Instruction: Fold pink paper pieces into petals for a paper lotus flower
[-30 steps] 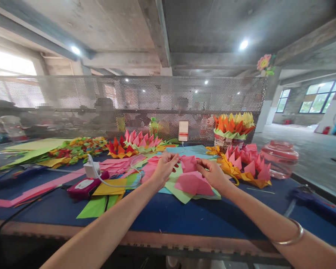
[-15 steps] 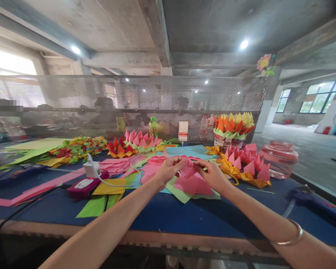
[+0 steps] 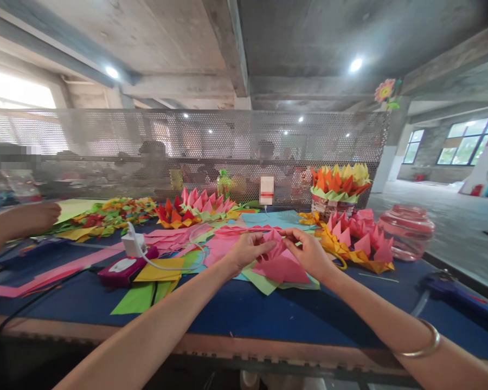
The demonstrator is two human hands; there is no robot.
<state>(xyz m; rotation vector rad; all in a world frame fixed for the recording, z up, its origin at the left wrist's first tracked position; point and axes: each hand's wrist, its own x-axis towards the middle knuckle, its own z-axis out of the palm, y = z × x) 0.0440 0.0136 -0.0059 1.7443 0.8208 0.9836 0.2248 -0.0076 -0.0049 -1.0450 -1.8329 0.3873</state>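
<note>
Between my two hands is a small folded piece of pink paper, pointed at the top. My left hand pinches its left side, thumb across the front. Thumb and fingertips of my right hand close on its right edge. Below them lie flat sheets of pink paper over pale green paper. Right of my right hand is a row of pink folded points on an orange base. Pink paper strips lie left of my left hand.
A purple power socket with a white charger and cables sits left. A glue gun and clear pink jar are right. A paper flower basket stands before the mesh screen. Another person's hand reaches in left.
The other person's hand and forearm have come further in from the left. My hands stay on the pink paper, with small shifts of the fingers.
</note>
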